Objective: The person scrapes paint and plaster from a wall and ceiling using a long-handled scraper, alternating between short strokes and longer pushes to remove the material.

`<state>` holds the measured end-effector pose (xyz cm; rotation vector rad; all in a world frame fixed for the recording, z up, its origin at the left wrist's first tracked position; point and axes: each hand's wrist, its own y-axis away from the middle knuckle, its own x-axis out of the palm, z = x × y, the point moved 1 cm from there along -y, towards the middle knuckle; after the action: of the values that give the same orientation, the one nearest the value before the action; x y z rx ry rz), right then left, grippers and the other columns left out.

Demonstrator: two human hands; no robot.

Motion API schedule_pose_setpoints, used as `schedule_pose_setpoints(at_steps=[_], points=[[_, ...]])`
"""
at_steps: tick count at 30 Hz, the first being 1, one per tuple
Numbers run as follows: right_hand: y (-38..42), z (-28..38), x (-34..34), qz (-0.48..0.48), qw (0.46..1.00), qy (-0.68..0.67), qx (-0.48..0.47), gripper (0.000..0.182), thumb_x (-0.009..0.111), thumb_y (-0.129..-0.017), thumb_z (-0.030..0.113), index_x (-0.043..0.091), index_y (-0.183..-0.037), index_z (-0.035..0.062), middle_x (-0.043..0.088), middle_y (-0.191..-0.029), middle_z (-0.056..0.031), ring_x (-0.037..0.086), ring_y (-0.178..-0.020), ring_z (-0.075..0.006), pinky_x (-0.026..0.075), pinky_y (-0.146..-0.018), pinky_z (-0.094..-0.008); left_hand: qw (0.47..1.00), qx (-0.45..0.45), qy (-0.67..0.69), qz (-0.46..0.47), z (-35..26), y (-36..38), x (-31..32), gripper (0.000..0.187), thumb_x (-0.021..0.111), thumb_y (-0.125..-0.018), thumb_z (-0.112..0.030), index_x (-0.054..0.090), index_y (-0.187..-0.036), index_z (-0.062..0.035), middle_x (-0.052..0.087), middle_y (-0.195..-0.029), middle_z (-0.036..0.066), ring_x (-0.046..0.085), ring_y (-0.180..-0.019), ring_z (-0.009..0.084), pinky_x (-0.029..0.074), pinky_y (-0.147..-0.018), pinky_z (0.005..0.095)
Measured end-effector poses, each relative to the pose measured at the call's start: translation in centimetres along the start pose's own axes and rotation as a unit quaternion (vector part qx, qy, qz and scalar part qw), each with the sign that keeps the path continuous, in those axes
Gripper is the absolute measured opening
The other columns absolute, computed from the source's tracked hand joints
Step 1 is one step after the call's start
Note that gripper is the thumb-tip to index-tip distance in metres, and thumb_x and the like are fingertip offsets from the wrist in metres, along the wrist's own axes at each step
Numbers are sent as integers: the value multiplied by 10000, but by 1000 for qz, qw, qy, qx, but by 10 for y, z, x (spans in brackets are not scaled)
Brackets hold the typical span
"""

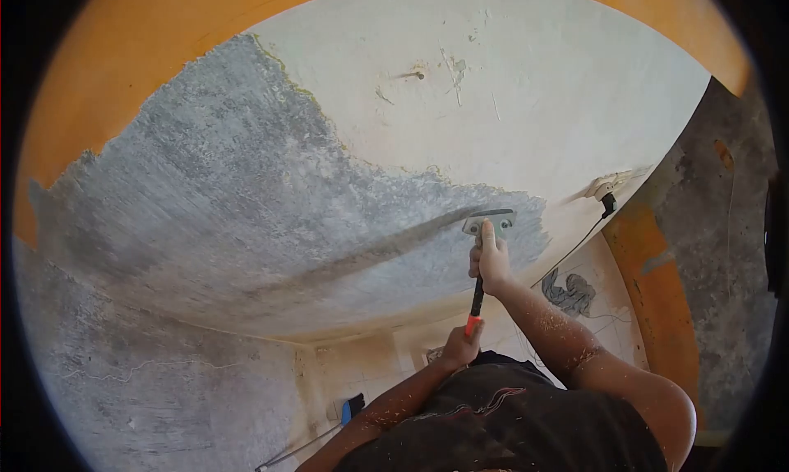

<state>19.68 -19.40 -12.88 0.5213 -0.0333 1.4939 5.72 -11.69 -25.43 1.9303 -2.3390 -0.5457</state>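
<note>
A long-handled wall scraper (477, 295) has its wide metal head against the wall, near the right end of the bare grey patch (271, 176). My right hand (493, 267) is closed around its upper shaft, thumb pressed up on the head. Lower down, close to my body, my left hand (461, 345) wraps the red end of the handle. White paint (534, 102) covers the wall above and right of the scraper, with a ragged edge where it meets the grey. Pale flakes speckle my right arm and dark shirt.
At right, a black plug (608, 205) sits in a wall socket, its cord hanging down. A grey cloth (569, 294) lies on the tiled floor. An orange band (107, 86) borders the wall. A blue-headed brush or broom (352, 407) is at lower left.
</note>
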Motion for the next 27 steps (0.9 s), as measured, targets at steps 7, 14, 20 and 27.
schedule_pose_setpoints(at_steps=[7, 14, 20, 27], points=[[3, 66, 37, 67, 993, -27, -97, 431, 415, -877, 521, 394, -658, 150, 295, -465, 37, 279, -370, -91, 266, -366, -258, 997, 47, 25, -55, -51, -35, -31, 499, 490, -874, -409, 493, -611, 14, 428, -464, 80, 404, -473, 124, 342, -447, 365], [5, 29, 25, 4, 1000, 26, -12, 448, 418, -869, 540, 365, -658, 148, 273, -481, 49, 254, -366, -86, 243, -363, -259, 989, -11, 146, 33, -10, -11, -5, 600, 439, -866, -521, 477, -553, -11, 437, -419, 72, 453, -387, 197, 352, -409, 367], [6, 28, 26, 7, 999, -36, -11, 448, 447, -855, 545, 348, -668, 150, 262, -472, 54, 232, -370, -80, 217, -366, -254, 997, 14, 79, 10, 0, -27, -14, 624, 418, -857, -559, 487, -540, -26, 476, -432, 54, 516, -408, 185, 379, -414, 341], [10, 47, 47, 39, 997, -26, -69, 418, 428, -874, 517, 361, -671, 158, 248, -462, 60, 209, -363, -78, 210, -366, -256, 998, 13, 51, -28, -35, -24, -33, 580, 449, -873, -489, 497, -582, 10, 470, -461, 102, 434, -433, 165, 366, -444, 358]])
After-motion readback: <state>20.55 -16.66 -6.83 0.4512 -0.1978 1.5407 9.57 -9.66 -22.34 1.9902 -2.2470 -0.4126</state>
